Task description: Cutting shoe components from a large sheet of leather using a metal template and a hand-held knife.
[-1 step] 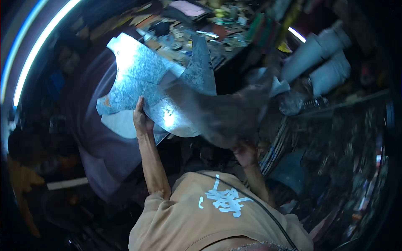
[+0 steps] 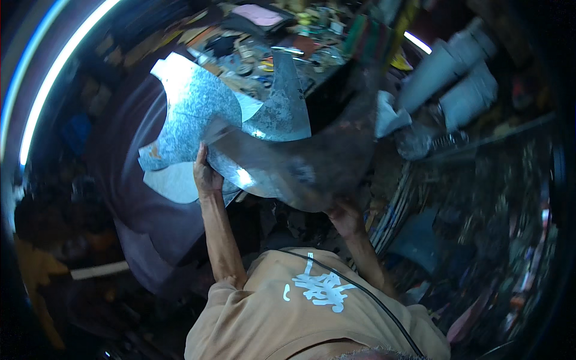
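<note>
My left hand [image 2: 207, 175] is closed on the edge of a shiny, curved-cut metal sheet pattern [image 2: 195, 111], its thumb lying on top. Behind that pattern show a greyer cut sheet [image 2: 289, 99] and a pale rounded piece [image 2: 172, 182]. On the right, my right hand [image 2: 347, 217] grips the lower edge of a dark, crescent-shaped sheet [image 2: 306, 168]. This sheet is blurred and its left end overlaps the shiny pattern. The fingers of both hands are partly hidden by the sheets.
A dark purple-brown hide-like sheet [image 2: 147, 240] drapes at the left. Beyond lies a worktop cluttered with scraps and tools [image 2: 252, 57]. Whitish rolls [image 2: 438, 72], a clear plastic bottle [image 2: 417, 144] and a bundle of thin rods [image 2: 393, 210] are on the right.
My right hand has shifted slightly left with the dark sheet, whose left end now reaches further across the shiny pattern. My left hand has barely moved.
</note>
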The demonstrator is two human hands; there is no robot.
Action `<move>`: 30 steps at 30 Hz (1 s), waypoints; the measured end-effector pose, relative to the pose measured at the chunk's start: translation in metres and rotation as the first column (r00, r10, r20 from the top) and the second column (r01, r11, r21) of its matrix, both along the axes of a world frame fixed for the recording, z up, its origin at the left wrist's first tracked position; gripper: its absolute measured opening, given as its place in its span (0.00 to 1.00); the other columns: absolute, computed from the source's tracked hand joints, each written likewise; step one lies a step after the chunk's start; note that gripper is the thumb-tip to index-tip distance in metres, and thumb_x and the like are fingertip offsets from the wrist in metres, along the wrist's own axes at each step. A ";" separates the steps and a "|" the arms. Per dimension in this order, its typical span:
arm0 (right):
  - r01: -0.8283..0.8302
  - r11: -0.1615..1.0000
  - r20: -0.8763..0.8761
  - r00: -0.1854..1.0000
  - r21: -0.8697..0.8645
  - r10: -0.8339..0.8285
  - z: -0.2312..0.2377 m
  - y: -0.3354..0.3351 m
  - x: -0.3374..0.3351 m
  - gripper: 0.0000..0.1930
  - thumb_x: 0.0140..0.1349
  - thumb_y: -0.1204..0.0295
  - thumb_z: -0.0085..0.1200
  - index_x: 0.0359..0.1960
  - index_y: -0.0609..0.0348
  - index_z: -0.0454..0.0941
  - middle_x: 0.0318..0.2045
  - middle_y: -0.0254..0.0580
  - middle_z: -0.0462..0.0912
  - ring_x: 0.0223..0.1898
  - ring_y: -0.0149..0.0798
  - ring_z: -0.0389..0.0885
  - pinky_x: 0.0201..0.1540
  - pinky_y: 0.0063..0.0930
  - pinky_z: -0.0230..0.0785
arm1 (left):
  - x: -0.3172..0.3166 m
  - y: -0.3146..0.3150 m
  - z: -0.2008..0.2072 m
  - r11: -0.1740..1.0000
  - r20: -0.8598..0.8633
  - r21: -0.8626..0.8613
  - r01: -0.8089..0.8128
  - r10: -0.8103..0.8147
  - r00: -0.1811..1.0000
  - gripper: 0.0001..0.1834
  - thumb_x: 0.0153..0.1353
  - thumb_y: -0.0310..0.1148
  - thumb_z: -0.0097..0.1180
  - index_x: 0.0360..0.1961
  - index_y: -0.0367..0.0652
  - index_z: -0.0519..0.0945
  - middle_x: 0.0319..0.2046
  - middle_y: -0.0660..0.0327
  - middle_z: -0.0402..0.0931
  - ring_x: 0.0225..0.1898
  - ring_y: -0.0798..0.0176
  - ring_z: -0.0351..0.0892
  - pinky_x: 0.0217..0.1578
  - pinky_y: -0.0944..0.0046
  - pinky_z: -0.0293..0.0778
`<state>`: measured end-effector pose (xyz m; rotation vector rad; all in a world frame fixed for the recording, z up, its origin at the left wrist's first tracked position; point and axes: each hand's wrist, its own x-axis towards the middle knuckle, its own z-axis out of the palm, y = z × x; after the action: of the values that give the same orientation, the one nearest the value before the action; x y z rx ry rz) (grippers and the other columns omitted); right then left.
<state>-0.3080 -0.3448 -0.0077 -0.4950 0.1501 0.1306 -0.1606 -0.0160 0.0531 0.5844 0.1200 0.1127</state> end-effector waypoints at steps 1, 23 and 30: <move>-0.042 0.999 -0.002 0.999 -0.030 0.042 0.013 0.011 0.003 0.22 0.61 0.74 0.54 0.57 0.49 0.67 0.54 0.36 0.73 0.52 0.37 0.74 0.50 0.40 0.71 | -0.001 0.006 -0.019 0.997 0.127 -0.044 0.063 -0.056 0.990 0.14 0.68 0.32 0.49 0.49 0.34 0.75 0.47 0.54 0.79 0.47 0.56 0.80 0.51 0.53 0.75; 0.741 0.657 -0.017 0.662 -0.141 -0.750 0.100 -0.009 -0.059 0.16 0.63 0.72 0.54 0.52 0.59 0.73 0.48 0.41 0.78 0.51 0.39 0.76 0.57 0.42 0.67 | 0.049 -0.105 -0.037 0.897 -0.085 0.027 0.441 -0.438 0.895 0.16 0.66 0.38 0.52 0.48 0.38 0.73 0.42 0.60 0.76 0.42 0.62 0.77 0.44 0.58 0.75; 0.854 0.487 0.165 0.515 -0.185 -0.841 0.108 -0.049 -0.161 0.12 0.70 0.68 0.47 0.50 0.59 0.74 0.46 0.43 0.79 0.48 0.43 0.77 0.51 0.38 0.69 | 0.058 -0.051 -0.019 0.793 -0.057 -0.054 0.607 -0.609 0.791 0.25 0.63 0.33 0.56 0.59 0.35 0.65 0.55 0.52 0.71 0.57 0.50 0.72 0.55 0.48 0.70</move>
<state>-0.4687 -0.3933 0.1000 -0.6224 0.3537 -0.9190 -0.1024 -0.0670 0.0346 0.5701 -0.0030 -0.5445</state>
